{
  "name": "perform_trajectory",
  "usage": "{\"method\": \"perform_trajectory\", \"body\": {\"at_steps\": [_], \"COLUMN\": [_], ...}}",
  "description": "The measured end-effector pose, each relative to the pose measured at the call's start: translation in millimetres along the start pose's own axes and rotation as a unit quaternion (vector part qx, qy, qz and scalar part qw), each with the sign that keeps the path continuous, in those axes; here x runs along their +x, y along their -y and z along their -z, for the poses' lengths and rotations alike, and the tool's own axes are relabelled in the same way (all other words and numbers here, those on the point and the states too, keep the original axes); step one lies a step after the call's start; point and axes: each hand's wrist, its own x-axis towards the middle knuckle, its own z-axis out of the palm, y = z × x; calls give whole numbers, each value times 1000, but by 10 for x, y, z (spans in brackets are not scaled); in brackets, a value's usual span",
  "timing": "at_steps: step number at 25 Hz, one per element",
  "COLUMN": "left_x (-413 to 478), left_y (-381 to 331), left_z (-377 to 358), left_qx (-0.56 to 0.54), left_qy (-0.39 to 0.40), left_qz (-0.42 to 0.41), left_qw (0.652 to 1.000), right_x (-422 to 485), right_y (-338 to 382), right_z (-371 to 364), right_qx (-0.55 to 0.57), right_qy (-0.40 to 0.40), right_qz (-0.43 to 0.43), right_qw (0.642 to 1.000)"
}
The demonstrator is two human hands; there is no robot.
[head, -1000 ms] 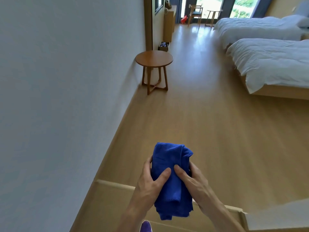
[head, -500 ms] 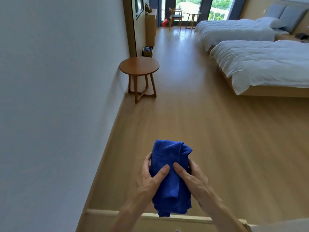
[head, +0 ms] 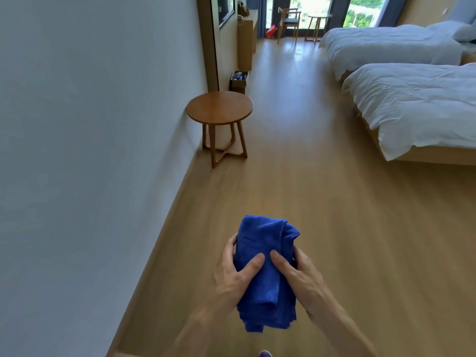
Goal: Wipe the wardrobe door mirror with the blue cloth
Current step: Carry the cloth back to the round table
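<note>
We still hold the folded blue cloth (head: pixel 261 238) low in front of us, above the floor (head: pixel 340 202). Our left hand (head: pixel 235 275) and right hand (head: pixel 302 276) each pinch it, thumb on front and fingers curled behind. The round table (head: pixel 219 107) by the wall looks nearer than before.

So the wall (head: pixel 77 150) runs down the left, with a round side table (head: pixel 219 107) right up against it. A box (head: pixel 239 79) sits on the floor (head: pixel 309 189) behind the table, with a cabinet (head: pixel 246 39) further back. The near bed (head: pixel 417 104) and far bed (head: pixel 386 45) are over on the right. A chair (head: pixel 289 21) and small table (head: pixel 318 19) stand by the far window (head: pixel 309 6). Up front, the left hand (head: pixel 231 276) and right hand (head: pixel 301 274) hold the cloth (head: pixel 262 253) between them.
</note>
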Motion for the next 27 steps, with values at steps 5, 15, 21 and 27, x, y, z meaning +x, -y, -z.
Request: {"method": "perform_trajectory", "body": {"at_steps": [5, 15, 21, 27], "left_x": [560, 2087, 3145, 4058], "left_y": [-152, -381, -666, -945], "left_z": [-164, 20, 244, 314], "left_qx": [-4, -9, 12, 21], "left_qy": [-15, -8, 36, 46], "left_qz": [10, 23, 33, 40], "left_qw": [1000, 1000, 999, 998], "right_x": [579, 2033, 2967, 3841], "right_y": [237, 642, 930, 1254], "right_z": [229, 145, 4, 21], "right_qx": [-13, -23, -8, -2], "right_qy": [19, -2, -47, -55], "right_qz": [2, -20, -37, -29], "right_qw": [1000, 1000, 998, 998]}}
